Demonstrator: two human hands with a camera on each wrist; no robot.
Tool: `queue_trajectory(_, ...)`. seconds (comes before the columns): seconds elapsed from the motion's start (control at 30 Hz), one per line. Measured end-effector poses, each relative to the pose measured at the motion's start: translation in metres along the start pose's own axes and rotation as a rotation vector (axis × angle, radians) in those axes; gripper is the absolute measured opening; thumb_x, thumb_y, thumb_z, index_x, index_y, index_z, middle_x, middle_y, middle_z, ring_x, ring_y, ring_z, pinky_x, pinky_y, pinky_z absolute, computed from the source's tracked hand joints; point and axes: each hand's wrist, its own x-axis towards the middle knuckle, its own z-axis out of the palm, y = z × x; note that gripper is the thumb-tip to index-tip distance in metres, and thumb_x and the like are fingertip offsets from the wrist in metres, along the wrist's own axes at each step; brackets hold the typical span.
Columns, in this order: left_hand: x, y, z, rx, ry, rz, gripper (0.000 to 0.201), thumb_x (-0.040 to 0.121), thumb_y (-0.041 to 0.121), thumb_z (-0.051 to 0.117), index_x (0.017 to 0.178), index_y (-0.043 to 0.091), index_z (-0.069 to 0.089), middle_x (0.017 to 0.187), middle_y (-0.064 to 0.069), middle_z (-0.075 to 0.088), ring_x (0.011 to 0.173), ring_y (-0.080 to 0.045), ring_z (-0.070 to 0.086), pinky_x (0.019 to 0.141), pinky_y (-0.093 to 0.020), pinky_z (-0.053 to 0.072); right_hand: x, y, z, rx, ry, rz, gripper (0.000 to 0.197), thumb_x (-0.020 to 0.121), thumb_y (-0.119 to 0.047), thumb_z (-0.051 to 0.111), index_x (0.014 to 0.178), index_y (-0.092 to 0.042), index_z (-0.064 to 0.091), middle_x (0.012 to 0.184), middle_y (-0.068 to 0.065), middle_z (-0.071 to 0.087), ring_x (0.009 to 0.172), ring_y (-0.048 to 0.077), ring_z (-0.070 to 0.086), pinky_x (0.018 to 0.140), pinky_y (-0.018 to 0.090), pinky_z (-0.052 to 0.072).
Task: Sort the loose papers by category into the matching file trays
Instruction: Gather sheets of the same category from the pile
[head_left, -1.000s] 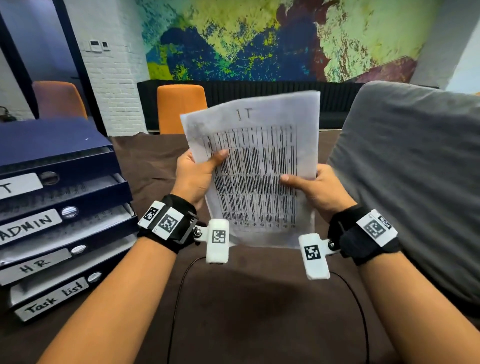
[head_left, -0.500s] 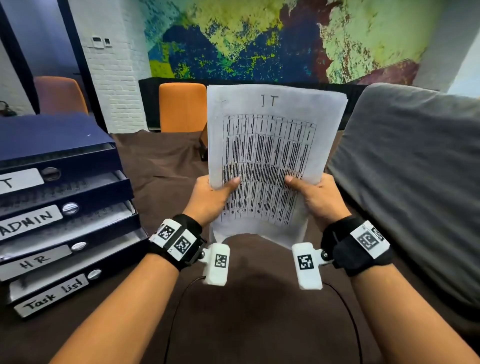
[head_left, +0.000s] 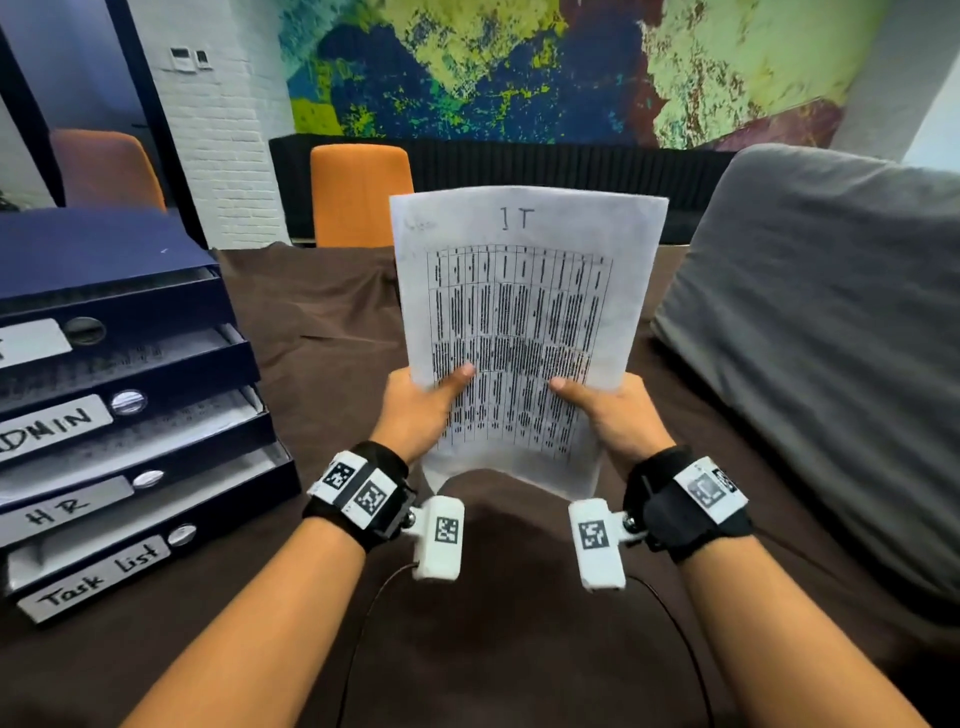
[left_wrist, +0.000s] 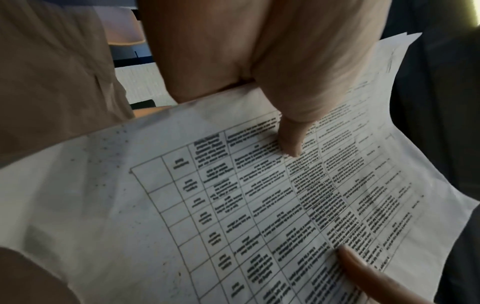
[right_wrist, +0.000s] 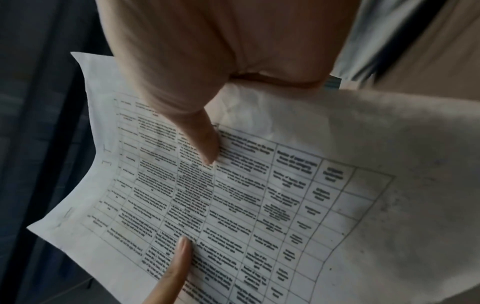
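Note:
A white printed sheet (head_left: 524, 312) headed "IT", with a dense table, stands upright in front of me over the brown table. My left hand (head_left: 421, 410) pinches its lower left edge, thumb on the print (left_wrist: 291, 142). My right hand (head_left: 613, 410) pinches the lower right edge the same way, thumb on the front (right_wrist: 205, 148). The fingers behind the sheet are hidden. More sheet edges show behind it in the left wrist view. A stack of navy file trays (head_left: 119, 395) stands at the left, labelled ADMIN (head_left: 54, 428), HR (head_left: 54, 512) and Task list (head_left: 98, 574); the top label is cut off.
A grey cushion (head_left: 831, 338) fills the right side. The table is covered by a brown cloth (head_left: 493, 649). Orange chairs (head_left: 358, 192) stand behind the table. A thin black cable (head_left: 363, 639) runs under my wrists.
Both hands slid down the sheet to its lower edge and the sheet rose and straightened from tilted to upright. The view has dipped slightly.

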Motion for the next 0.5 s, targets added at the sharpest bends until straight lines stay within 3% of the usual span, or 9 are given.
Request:
queue_trajectory(0.07,-0.008,-0.011,0.001,0.07,-0.029,-0.065,0.004,0.091,0.021,0.071,0.091,0.018,0.069,0.081,0.011,0.069,0.074,0.002,0.064,0.07,-0.016,0.053,-0.004,0.016,0.001,-0.068,-0.015,0.061,0.017,0.085,-0.002,0.073,0.093,-0.017,0.073,0.101,0.001,0.075,0.097,0.017,0.072,0.089,0.03,0.056)
queue_trajectory(0.1,-0.011,-0.022,0.0,0.127,-0.037,-0.094,0.012,0.092,0.021,0.07,0.081,0.017,0.066,0.07,0.01,0.063,0.063,-0.001,0.058,0.06,-0.014,0.048,-0.006,0.028,0.001,-0.112,-0.029,0.125,0.017,0.084,-0.002,0.074,0.095,-0.015,0.073,0.101,0.002,0.075,0.095,0.018,0.071,0.089,0.031,0.056)
queue_trajectory(0.17,-0.015,-0.036,-0.003,0.154,-0.009,-0.157,0.01,0.094,0.02,0.068,0.085,0.014,0.068,0.073,0.004,0.063,0.066,-0.011,0.056,0.056,-0.013,0.046,-0.013,0.05,0.0,-0.206,-0.072,0.258,0.015,0.085,-0.002,0.074,0.097,-0.01,0.072,0.101,0.006,0.074,0.086,0.015,0.07,0.081,0.025,0.056)
queue_trajectory(0.23,-0.014,-0.038,-0.009,0.09,0.049,-0.182,0.008,0.094,0.021,0.068,0.101,0.016,0.069,0.09,0.0,0.069,0.085,-0.017,0.064,0.074,-0.024,0.053,-0.017,0.063,-0.004,-0.267,-0.112,0.346,0.009,0.087,-0.005,0.073,0.095,-0.006,0.073,0.103,0.013,0.074,0.077,0.015,0.069,0.074,0.022,0.057)
queue_trajectory(0.3,-0.008,-0.037,-0.018,-0.002,0.163,-0.226,0.023,0.091,0.024,0.072,0.111,0.014,0.067,0.1,0.0,0.07,0.104,-0.022,0.067,0.091,-0.035,0.052,-0.021,0.066,-0.007,-0.258,-0.126,0.406,0.01,0.09,-0.009,0.07,0.097,-0.004,0.073,0.103,0.017,0.075,0.077,0.019,0.07,0.07,0.028,0.054)
queue_trajectory(0.37,0.0,-0.036,-0.03,-0.081,0.259,-0.293,0.052,0.087,0.033,0.076,0.127,0.003,0.06,0.119,-0.007,0.067,0.121,-0.025,0.06,0.099,-0.034,0.046,-0.026,0.064,-0.005,-0.138,-0.108,0.455,0.012,0.093,-0.009,0.065,0.102,-0.003,0.071,0.102,0.016,0.075,0.08,0.022,0.074,0.066,0.027,0.051)
queue_trajectory(0.4,0.005,-0.035,-0.034,-0.116,0.29,-0.353,0.079,0.08,0.044,0.08,0.137,-0.003,0.05,0.132,-0.012,0.061,0.128,-0.025,0.054,0.104,-0.036,0.042,-0.029,0.062,-0.002,-0.055,-0.095,0.466,0.012,0.094,-0.009,0.063,0.103,-0.006,0.07,0.103,0.014,0.075,0.085,0.023,0.075,0.067,0.027,0.051)
queue_trajectory(0.47,0.016,-0.042,-0.044,-0.15,0.302,-0.444,0.142,0.046,0.075,0.085,0.149,-0.005,0.029,0.148,-0.016,0.048,0.138,-0.029,0.044,0.115,-0.045,0.034,-0.034,0.056,0.009,0.104,-0.091,0.466,0.015,0.095,-0.013,0.062,0.109,-0.013,0.067,0.108,0.009,0.075,0.095,0.025,0.074,0.075,0.03,0.053)
queue_trajectory(0.5,0.018,-0.044,-0.046,-0.183,0.288,-0.461,0.158,0.03,0.081,0.084,0.151,-0.003,0.025,0.149,-0.016,0.046,0.138,-0.03,0.043,0.116,-0.049,0.032,-0.036,0.053,0.017,0.162,-0.103,0.469,0.018,0.094,-0.017,0.063,0.112,-0.016,0.066,0.109,0.007,0.075,0.098,0.025,0.073,0.078,0.031,0.054)
